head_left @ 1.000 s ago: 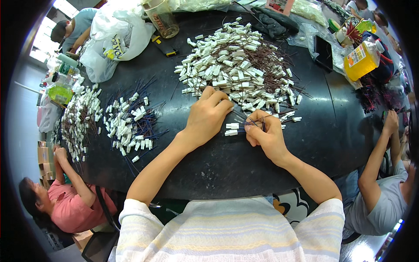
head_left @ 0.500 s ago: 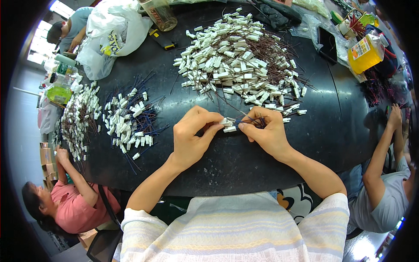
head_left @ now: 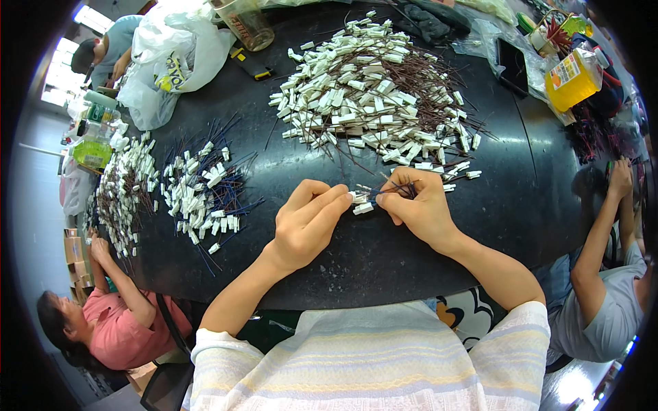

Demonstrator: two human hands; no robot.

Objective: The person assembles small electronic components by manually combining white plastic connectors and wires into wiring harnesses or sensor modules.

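Observation:
My left hand is closed, thumb and fingers pinching a small white connector. Facing it, my right hand grips a few thin dark wires, with bare ends sticking up past the fingers. A second white connector hangs at the wires' ends between both hands, just above the black table. Which wire enters which connector is too small to tell. Just beyond my hands lies a large heap of white connectors with brown wires. A smaller heap with blue wires is to the left.
At far left is another connector pile. A plastic bag, yellow-black cutter and clear cup sit at the back. A phone and yellow bottle are at right. Co-workers sit on both sides.
My left fingers have straightened and drawn together at the connector, the hand shifting slightly right. My right hand has stayed nearly in place with the wires.

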